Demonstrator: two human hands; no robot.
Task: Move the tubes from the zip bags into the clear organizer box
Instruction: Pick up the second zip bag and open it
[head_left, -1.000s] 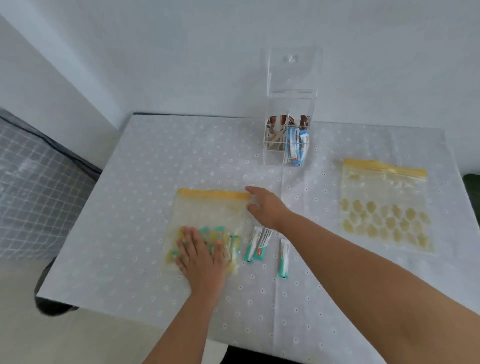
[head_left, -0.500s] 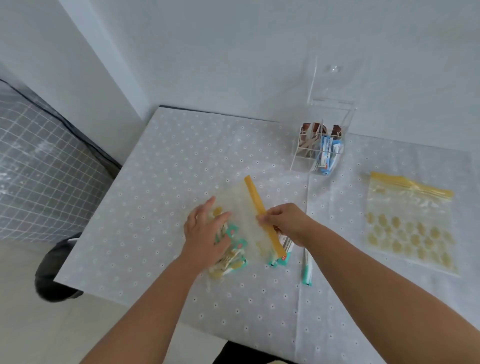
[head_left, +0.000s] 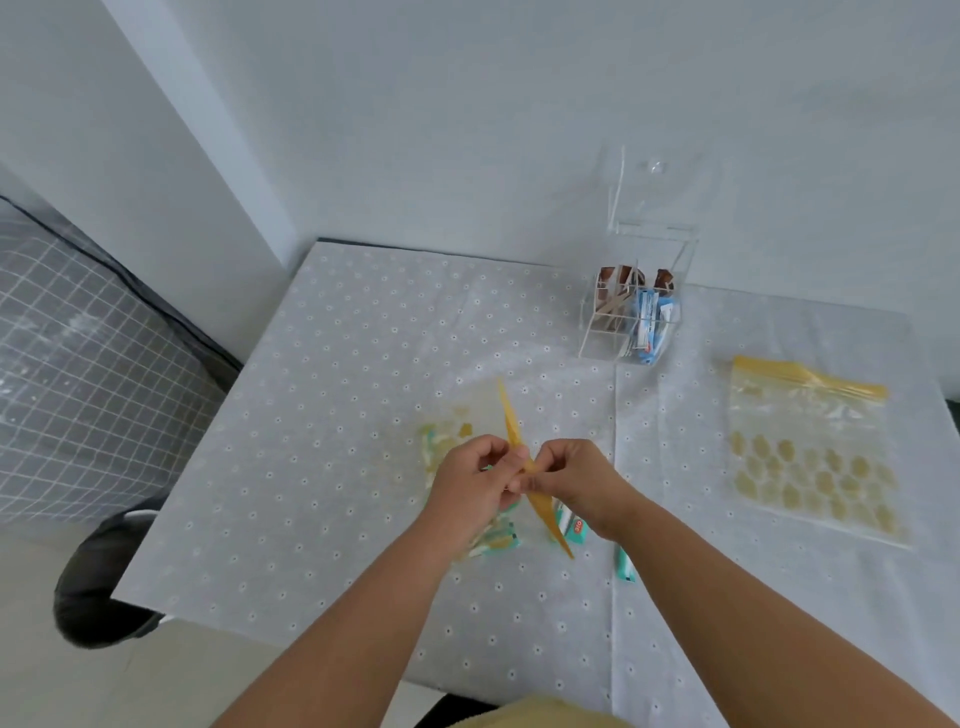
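A clear zip bag (head_left: 467, 415) with a yellow zip strip (head_left: 511, 426) is held up on edge over the table. My left hand (head_left: 475, 483) and my right hand (head_left: 576, 480) both pinch the strip near its middle, one on each side. Teal-and-white tubes (head_left: 493, 543) show inside the bag below my left hand. Two loose teal tubes (head_left: 571, 525) lie on the cloth under my right wrist, and a third (head_left: 625, 566) lies just right of them. The clear organizer box (head_left: 631, 317), lid up, stands at the back with brown and blue tubes in it.
A second zip bag (head_left: 810, 457) with yellow dots lies flat at the right. The table wears a white dotted cloth (head_left: 337, 415). A wall runs behind it, a checked grey cover (head_left: 78, 364) lies to the left, and a dark stool (head_left: 98, 587) sits by the front-left corner.
The bag went from flat on the table to lifted on edge. My left hand left the tubes and joined my right hand on the zip strip. The camera shifted left.
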